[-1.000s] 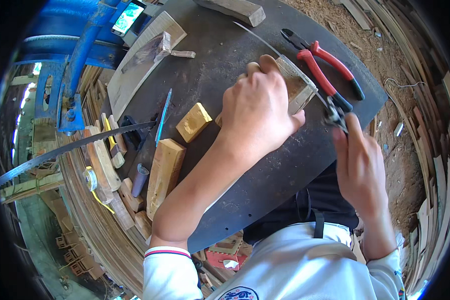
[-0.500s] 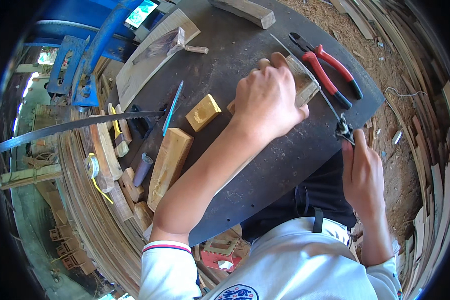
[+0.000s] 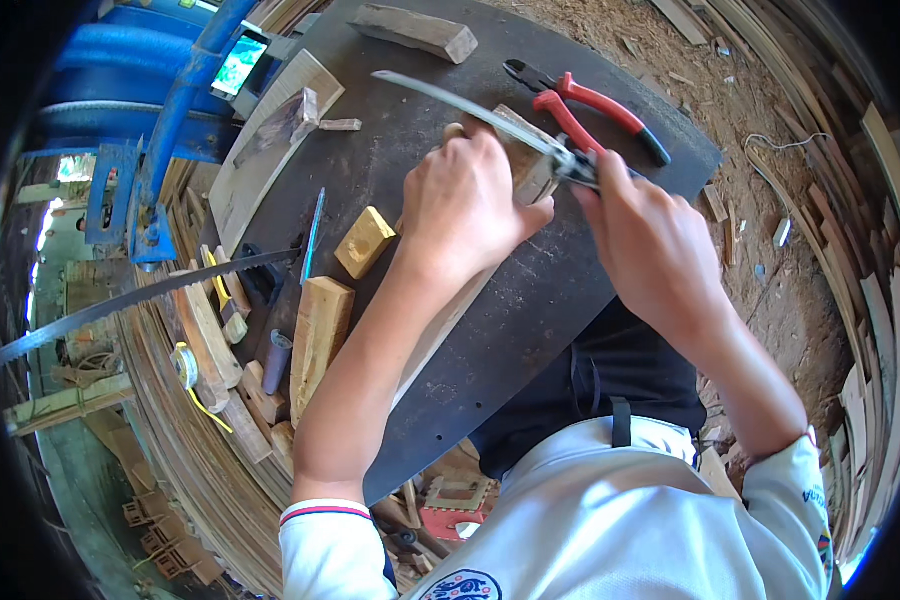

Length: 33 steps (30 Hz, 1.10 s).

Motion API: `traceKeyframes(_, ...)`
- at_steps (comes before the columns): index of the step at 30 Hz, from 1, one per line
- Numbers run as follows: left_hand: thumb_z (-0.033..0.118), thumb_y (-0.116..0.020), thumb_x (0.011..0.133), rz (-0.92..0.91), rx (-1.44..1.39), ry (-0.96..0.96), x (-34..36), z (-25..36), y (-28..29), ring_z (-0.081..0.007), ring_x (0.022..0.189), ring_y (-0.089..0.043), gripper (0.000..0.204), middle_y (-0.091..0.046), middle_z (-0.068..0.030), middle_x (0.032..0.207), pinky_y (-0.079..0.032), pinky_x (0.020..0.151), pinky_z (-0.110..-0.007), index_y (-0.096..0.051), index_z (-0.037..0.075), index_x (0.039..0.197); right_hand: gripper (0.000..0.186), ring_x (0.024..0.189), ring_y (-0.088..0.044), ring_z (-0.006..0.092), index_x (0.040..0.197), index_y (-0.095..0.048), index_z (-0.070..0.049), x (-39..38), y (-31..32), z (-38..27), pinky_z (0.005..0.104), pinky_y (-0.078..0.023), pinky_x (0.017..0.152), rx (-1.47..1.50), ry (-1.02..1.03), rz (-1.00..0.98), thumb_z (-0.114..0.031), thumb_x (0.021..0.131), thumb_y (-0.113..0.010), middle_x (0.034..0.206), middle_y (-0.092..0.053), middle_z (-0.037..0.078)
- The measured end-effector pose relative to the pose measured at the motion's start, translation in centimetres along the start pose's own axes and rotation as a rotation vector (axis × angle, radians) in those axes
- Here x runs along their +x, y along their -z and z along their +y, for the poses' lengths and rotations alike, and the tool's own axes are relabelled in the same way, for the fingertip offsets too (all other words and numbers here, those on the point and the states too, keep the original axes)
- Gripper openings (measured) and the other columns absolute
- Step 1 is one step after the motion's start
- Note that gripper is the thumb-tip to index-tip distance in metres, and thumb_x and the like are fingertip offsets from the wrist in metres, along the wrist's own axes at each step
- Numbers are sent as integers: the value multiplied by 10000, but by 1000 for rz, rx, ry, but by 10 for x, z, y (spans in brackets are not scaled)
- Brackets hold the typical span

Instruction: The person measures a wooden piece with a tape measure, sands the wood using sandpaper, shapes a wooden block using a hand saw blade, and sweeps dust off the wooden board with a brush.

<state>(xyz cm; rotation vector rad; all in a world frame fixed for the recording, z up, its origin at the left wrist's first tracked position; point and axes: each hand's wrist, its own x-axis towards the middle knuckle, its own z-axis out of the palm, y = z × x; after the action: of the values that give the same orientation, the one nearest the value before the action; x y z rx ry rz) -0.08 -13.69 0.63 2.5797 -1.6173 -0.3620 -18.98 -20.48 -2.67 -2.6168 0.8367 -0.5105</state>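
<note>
Jutting between both hands (image 3: 460, 195) (image 3: 660, 245), wood (image 3: 538, 181) seemingly touches the blade (image 3: 460, 103).

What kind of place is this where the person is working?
Probably a woodworking shop: there's a long toothed saw blade, long strips of wood piled up, and what look like wood shavings on the ground.

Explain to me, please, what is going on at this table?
A person is at work with both bare hands. The left hand grips a piece of wood on the dark table. The right hand holds a tool by its near end, and its long, thin metal blade lies across the wood; I cannot tell if it is cutting. Red-handled pliers lie just beyond, and a yellow block and a blue pen lie to the left.
</note>
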Motion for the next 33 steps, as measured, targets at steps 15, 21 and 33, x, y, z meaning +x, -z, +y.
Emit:
traceKeyframes(15,435,-913,790,-31,17,27,1,3,2,-461,1078,-746,746,-729,-313,1127,-613,958,-508,-598,-86,1222,303,641,-749,366,1074,-552,-38,-13,7,-4,469,-593,534,-99,-100,-80,-322,1063,-654,739,-703,167)
traceKeyframes(21,403,-908,803,20,27,-10,0,2,0,-435,1051,-765,752,-722,-306,1113,-636,946,-474,-559,-120,1216,245,645,-745,377,1111,-550,-49,-10,0,-2,476,-600,547,-136,-66,-39,-286,1089,-602,750,-695,154)
traceKeyframes(33,471,-903,807,1,19,4,-1,2,2,-465,1119,-729,773,-728,-306,1161,-594,973,-521,-594,-108,1215,199,711,-775,380,1166,-535,-2,-5,3,-11,464,-623,567,-201,-4,-44,-141,1034,-588,798,-716,190)
